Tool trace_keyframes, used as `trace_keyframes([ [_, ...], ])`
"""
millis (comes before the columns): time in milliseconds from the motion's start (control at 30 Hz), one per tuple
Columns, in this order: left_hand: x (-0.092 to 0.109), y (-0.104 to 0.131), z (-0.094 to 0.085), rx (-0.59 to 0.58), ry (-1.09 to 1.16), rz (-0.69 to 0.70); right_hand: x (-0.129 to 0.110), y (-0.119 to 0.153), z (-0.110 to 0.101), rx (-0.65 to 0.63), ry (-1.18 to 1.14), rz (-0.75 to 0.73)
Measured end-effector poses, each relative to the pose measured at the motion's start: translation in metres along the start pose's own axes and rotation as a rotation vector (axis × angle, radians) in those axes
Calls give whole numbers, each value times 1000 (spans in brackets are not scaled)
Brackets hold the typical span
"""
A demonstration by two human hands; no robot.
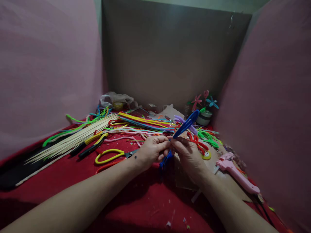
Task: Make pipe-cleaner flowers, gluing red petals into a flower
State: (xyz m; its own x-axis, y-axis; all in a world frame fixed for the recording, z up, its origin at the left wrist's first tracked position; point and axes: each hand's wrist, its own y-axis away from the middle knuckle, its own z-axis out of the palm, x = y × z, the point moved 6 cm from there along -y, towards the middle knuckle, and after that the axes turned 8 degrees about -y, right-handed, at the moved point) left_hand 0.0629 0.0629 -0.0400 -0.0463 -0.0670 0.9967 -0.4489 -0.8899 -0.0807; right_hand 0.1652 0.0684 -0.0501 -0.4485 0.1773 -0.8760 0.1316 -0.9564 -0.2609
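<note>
- At six o'clock, red cloth (138,204) is spreading out.
- At centre, the left hand (153,149) and right hand (189,154) are pinching a blue loop (183,127) at its base, fingers closed; it is leaning toward one o'clock.
- Scissors (127,155) are lying at nine o'clock, a pink glue gun (239,176) at four.
- Farther, at one o'clock, a blue craft flower (212,103) is standing.

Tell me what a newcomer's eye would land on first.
Probably the bright blue loops, rising mid-picture from where the left grip and right grip meet. Next, likely, the pink glue gun lying to the right, and the yellow-handled scissors on the red cloth to the left.
</note>
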Motion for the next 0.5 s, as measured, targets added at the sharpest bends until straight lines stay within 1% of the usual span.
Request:
trace_keyframes([
  [100, -2, 1, 5, -125, 194, -48, -5, -1, 4, -63, -34, -3],
  [167, -4, 3, 7, -185, 276, -72, -7, 0, 6, -87, -70, 19],
  [267, -7, 4, 9, -260, 350, -99, -9, 1, 9, -121, -87, 36],
  [333, -9, 4, 10, -292, 361, -124, -9, 1, 9, -115, -90, 13],
  [400, -9, 4, 11, -292, 312, -126, -8, 2, 7, -69, -90, -14],
  [433, -7, 4, 10, -269, 256, -108, -7, 2, 5, -40, -91, -14],
  [500, -3, 4, 8, -172, 76, -41, -3, 3, 3, 15, -94, 6],
])
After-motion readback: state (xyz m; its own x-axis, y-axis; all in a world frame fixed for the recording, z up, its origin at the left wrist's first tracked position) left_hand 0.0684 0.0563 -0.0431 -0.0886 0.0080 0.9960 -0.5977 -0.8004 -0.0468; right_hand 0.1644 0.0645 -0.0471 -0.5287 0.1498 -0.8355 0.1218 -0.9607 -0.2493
